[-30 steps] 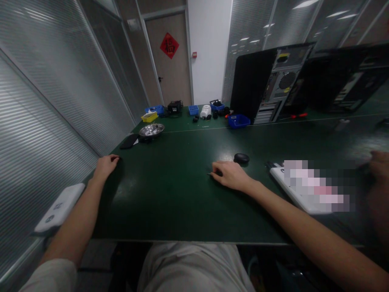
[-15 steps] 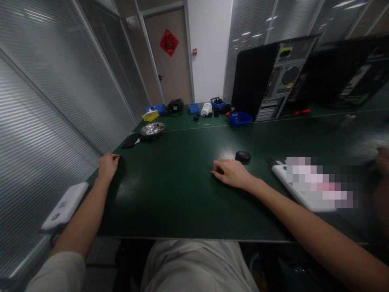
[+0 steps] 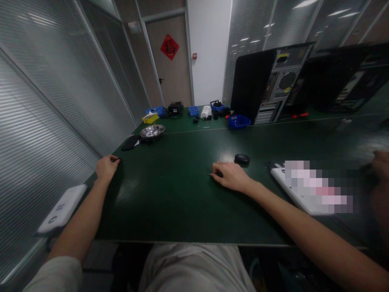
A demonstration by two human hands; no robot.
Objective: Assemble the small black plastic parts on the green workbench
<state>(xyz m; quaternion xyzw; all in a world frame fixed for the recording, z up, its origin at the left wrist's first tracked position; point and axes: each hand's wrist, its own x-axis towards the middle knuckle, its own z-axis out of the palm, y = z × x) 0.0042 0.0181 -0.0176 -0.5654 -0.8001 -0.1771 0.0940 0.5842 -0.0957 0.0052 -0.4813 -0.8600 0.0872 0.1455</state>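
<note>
My left hand rests at the left edge of the green table, its fingers pinched together. A small dark bit shows at the fingertips, too small to name. My right hand lies on the middle of the tabletop with the fingers closed. From its fingertips a thin pointed thing sticks out to the left; the rest of it is hidden in the hand. Just beyond the right hand sits a black computer mouse. A black flat object and a shiny metal bowl with small pieces inside stand beyond my left hand.
A white power bank-like box lies by my left forearm. Right of my right hand is a white slab, partly blurred out. Blue bins, a yellow tray and computer cases stand behind. Another person's hand shows at far right.
The whole view has shifted down slightly. Both my hands keep nearly the same place and pose on the table.
</note>
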